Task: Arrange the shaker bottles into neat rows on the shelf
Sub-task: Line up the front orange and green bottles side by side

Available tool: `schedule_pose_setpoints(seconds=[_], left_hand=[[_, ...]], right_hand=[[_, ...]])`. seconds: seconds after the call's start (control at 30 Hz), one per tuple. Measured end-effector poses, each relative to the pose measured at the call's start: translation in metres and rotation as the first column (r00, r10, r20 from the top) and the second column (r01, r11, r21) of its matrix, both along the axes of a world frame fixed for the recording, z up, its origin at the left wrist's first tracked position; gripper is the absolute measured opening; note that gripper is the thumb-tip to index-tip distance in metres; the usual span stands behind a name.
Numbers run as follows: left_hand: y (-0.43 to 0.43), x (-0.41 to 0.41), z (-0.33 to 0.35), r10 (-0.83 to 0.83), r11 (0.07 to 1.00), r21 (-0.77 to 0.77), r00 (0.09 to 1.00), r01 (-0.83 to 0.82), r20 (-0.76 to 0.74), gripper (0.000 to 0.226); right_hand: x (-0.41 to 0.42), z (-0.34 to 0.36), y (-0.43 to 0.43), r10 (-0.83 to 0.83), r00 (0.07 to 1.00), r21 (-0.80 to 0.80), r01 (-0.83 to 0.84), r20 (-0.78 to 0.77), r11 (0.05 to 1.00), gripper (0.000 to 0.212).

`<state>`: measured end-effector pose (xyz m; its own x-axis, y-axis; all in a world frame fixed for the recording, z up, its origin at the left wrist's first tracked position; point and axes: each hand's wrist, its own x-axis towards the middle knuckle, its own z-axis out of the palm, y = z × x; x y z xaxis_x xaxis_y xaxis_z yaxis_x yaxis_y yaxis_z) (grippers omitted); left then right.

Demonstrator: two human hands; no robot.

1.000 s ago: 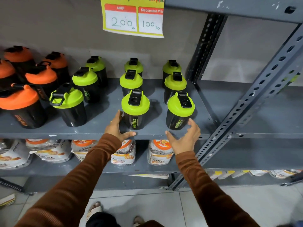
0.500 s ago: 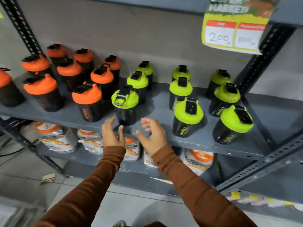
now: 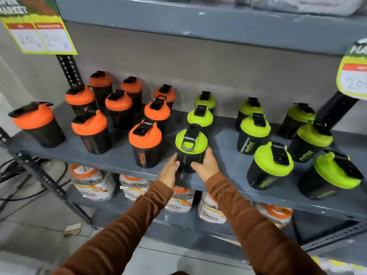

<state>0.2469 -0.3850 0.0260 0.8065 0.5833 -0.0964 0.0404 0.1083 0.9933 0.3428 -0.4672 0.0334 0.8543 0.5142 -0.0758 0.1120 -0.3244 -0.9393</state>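
Observation:
On the grey metal shelf point(image 3: 119, 161) stand black shaker bottles, several with orange lids on the left and several with green lids on the right. A green-lidded shaker point(image 3: 191, 147) with a loop handle stands near the front edge in the middle. My left hand point(image 3: 168, 170) presses its left side and my right hand point(image 3: 206, 165) wraps its right side, so both hold it. Just to its left stands an orange-lidded shaker point(image 3: 146, 143). Two more green-lidded shakers point(image 3: 200, 116) line up behind it. To the right, green-lidded bottles point(image 3: 270, 165) stand in two further columns.
A slotted upright post point(image 3: 68, 68) rises at the back left, another at the right point(image 3: 335, 108). Yellow price cards point(image 3: 37, 34) hang from the shelf above. Bagged products point(image 3: 95, 183) lie on the lower shelf. Cables point(image 3: 12, 171) lie at the far left.
The view swung left along the shelf. Both hands left the right-hand green bottles, moved left, and closed around the green-lidded shaker with the loop handle.

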Motion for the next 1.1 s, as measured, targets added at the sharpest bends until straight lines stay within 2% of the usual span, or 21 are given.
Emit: schedule_pose_setpoints(seconds=[0.1, 0.23, 0.37, 0.47, 0.57, 0.63, 0.7, 0.8, 0.9, 1.03, 1.1], left_hand=[[0.0, 0.007, 0.009, -0.08, 0.993, -0.085, 0.996, 0.084, 0.049, 0.031], [-0.001, 0.021, 0.016, -0.124, 0.98, -0.149, 0.989, 0.134, 0.079, 0.05], [-0.001, 0.032, 0.015, -0.148, 0.977, -0.154, 0.989, 0.145, -0.006, 0.054], [0.001, 0.034, 0.014, -0.071, 0.995, -0.08, 0.995, 0.065, -0.076, 0.051], [0.002, 0.031, 0.009, 0.125, 0.989, 0.088, 0.992, -0.122, -0.029, 0.036], [0.001, 0.027, 0.002, 0.217, 0.967, 0.133, 0.976, -0.217, 0.014, 0.031], [-0.006, 0.02, 0.01, 0.213, 0.977, 0.004, 0.975, -0.213, 0.058, 0.032], [-0.009, 0.02, 0.024, 0.13, 0.98, -0.163, 0.989, -0.117, 0.066, 0.05], [-0.003, 0.026, 0.028, 0.06, 0.981, -0.186, 0.997, -0.05, 0.048, 0.061], [0.002, 0.038, 0.028, -0.024, 0.983, -0.184, 1.0, 0.026, 0.014, 0.058], [0.006, 0.041, 0.027, -0.052, 0.977, -0.209, 0.999, 0.048, -0.012, 0.058]], right_hand=[[-0.003, -0.007, -0.008, -0.052, 0.999, 0.038, 0.051, 0.007, 0.998, 0.087], [-0.004, -0.011, -0.019, -0.084, 0.996, 0.021, 0.083, 0.034, 0.996, 0.088], [0.002, -0.014, -0.026, -0.104, 0.994, -0.006, 0.104, 0.01, 0.995, 0.085], [0.003, -0.017, -0.028, -0.08, 0.997, -0.003, 0.08, 0.005, 0.997, 0.083], [0.001, -0.016, -0.028, -0.097, 0.995, -0.021, 0.098, 0.026, 0.995, 0.087], [-0.007, -0.01, -0.026, -0.137, 0.989, -0.034, 0.139, 0.053, 0.99, 0.092], [-0.017, -0.005, -0.024, -0.174, 0.976, -0.054, 0.182, 0.134, 0.982, 0.097], [-0.027, -0.004, -0.025, -0.171, 0.968, -0.089, 0.19, 0.184, 0.978, 0.095], [-0.026, -0.002, -0.03, -0.112, 0.984, -0.106, 0.127, 0.138, 0.986, 0.1], [-0.023, 0.001, -0.034, -0.072, 0.991, -0.173, 0.09, 0.111, 0.981, 0.089], [-0.022, -0.001, -0.031, -0.09, 0.992, -0.178, 0.105, 0.091, 0.978, 0.092]])
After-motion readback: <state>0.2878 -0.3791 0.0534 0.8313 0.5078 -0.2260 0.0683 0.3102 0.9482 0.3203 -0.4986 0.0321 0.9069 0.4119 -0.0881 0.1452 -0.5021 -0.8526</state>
